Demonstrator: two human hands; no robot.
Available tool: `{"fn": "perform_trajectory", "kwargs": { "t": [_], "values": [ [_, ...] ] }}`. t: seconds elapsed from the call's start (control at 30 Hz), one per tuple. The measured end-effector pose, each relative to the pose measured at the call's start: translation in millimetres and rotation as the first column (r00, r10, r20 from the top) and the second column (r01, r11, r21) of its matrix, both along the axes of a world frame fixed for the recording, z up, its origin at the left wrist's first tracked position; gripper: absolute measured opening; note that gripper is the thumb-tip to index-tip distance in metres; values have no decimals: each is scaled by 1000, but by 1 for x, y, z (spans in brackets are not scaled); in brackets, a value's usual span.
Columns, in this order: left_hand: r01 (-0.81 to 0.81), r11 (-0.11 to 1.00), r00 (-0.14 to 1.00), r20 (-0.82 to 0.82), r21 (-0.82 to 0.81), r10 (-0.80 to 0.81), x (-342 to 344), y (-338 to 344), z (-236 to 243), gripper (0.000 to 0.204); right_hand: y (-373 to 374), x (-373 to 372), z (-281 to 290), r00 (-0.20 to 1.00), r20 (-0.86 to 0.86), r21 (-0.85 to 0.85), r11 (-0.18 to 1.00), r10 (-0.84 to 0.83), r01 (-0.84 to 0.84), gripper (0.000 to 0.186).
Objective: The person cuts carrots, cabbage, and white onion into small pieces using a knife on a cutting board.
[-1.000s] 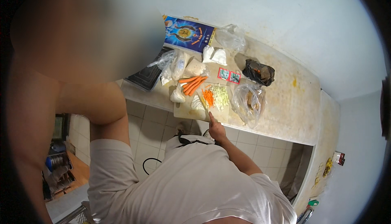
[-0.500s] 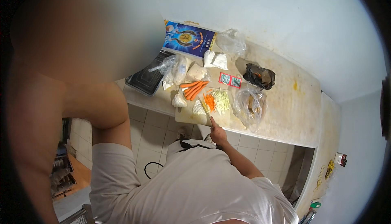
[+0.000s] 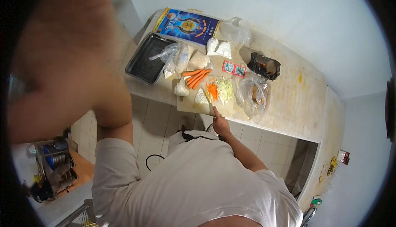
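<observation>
My right hand (image 3: 221, 125) is closed around the handle of a knife (image 3: 209, 98) at the near edge of a pale cutting board (image 3: 189, 105). Beside the blade lie shredded carrot (image 3: 212, 91) and shredded pale green cabbage (image 3: 225, 90). A whitish piece (image 3: 201, 97) sits left of the knife, too small to name. Several whole carrots (image 3: 198, 78) rest at the board's far left, near a white rounded bundle (image 3: 180, 89). My left hand (image 3: 62, 58) is raised close to the camera, large and blurred; its fingers cannot be made out.
A black tray (image 3: 150, 58), clear plastic bags (image 3: 181, 58) and white packets (image 3: 218, 49) stand on the table (image 3: 301, 107). Farther back lies a blue printed sheet (image 3: 187, 25). Red-edged sachets (image 3: 234, 68), a black bag (image 3: 264, 66) and a clear bag (image 3: 253, 99) are on the right.
My left arm has shifted in front of the camera, uncovering the black tray and more of the blue sheet. The view has tilted slightly. My right hand stays on the knife.
</observation>
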State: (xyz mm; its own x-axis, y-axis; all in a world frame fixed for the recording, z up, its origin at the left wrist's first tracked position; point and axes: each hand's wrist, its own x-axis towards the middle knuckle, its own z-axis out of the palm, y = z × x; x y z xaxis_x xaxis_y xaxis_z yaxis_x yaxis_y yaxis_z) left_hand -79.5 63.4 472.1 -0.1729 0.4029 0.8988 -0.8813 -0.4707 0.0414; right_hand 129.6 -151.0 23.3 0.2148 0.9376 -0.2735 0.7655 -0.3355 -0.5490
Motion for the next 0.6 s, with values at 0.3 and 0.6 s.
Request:
{"fn": "perform_trajectory", "kwargs": {
  "t": [0.3,0.6],
  "values": [
    [-274,927,-219,-955,256,199,33,-40,-370,25,3,5,-15,999,12,133,990,42,-43,59],
    [46,812,-692,-567,582,446,58,-82,-460,60,-3,7,-19,997,-28,122,990,72,-68,64]
  ]
}}
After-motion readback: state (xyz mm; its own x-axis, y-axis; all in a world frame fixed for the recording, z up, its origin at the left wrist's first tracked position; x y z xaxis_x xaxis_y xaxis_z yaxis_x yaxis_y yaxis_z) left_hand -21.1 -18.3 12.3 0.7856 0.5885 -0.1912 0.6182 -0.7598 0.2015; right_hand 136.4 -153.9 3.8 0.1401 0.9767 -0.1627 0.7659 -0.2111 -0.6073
